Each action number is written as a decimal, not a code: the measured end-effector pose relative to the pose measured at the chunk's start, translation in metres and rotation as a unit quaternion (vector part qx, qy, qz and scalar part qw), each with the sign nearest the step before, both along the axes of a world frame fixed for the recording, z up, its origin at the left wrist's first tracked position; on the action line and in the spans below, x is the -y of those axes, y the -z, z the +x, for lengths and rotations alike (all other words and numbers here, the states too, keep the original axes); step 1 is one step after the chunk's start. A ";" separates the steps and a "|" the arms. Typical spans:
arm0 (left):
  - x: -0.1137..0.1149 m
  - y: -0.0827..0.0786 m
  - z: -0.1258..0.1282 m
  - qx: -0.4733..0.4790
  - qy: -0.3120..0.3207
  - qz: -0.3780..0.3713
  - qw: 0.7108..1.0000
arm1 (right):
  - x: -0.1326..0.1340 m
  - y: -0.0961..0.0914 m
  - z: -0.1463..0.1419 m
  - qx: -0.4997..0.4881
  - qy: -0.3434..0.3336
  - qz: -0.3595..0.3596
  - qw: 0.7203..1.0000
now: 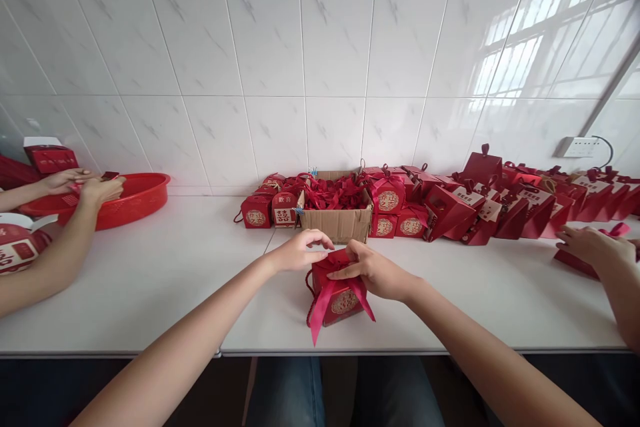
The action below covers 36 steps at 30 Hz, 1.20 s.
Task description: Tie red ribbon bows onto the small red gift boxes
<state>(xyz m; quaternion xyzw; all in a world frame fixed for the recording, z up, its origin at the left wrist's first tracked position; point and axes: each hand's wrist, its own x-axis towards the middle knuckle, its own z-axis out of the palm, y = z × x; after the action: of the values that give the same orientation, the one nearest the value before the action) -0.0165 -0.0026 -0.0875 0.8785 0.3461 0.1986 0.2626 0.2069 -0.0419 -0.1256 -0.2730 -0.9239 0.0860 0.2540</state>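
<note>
A small red gift box (345, 307) with a gold round emblem stands on the white table in front of me. A pink-red ribbon (321, 307) is tied over its top, and its two tails hang down the front. A twisted red cord handle (309, 313) hangs at the box's left side. My left hand (303, 251) hovers at the top left of the box, fingers curved and apart, with nothing visible in it. My right hand (375, 270) rests on the box top, its fingers closed over the ribbon at the knot. Part of the knot is hidden beneath those fingers.
Behind the box stands an open cardboard box (336, 223) full of red ribbons. Finished red boxes (387, 200) and bags (485, 210) line the tiled wall. A red basin (135, 203) and a co-worker's hands (95, 187) are at left; another person's hand (595, 245) is at right.
</note>
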 end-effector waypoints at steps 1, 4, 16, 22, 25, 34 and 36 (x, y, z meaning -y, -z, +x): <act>0.001 0.000 -0.001 0.000 0.005 -0.002 1.000 | 0.000 0.000 0.000 -0.001 -0.002 0.000 1.000; 0.005 0.002 0.000 -0.004 0.023 0.010 1.000 | 0.001 -0.002 -0.002 0.002 0.000 0.007 1.000; 0.021 0.013 0.026 0.087 -0.033 0.085 0.992 | 0.003 -0.002 -0.002 -0.002 0.004 0.004 1.000; 0.021 0.011 0.018 0.084 0.010 0.116 0.990 | 0.003 -0.001 -0.001 -0.008 0.006 0.008 1.000; 0.020 0.013 0.014 0.069 0.011 0.110 0.991 | 0.003 0.000 0.000 -0.008 0.001 0.005 1.000; 0.014 0.018 0.013 0.108 -0.017 -0.013 0.994 | 0.004 -0.002 -0.002 0.015 0.012 0.004 1.000; 0.011 0.019 0.011 0.114 -0.018 -0.033 0.993 | 0.005 -0.003 -0.002 0.009 0.012 -0.005 1.000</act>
<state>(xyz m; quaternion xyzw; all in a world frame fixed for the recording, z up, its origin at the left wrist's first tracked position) -0.0053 -0.0136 -0.1062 0.8344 0.3360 0.2908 0.3261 0.2050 -0.0465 -0.1231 -0.2866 -0.9222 0.0852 0.2451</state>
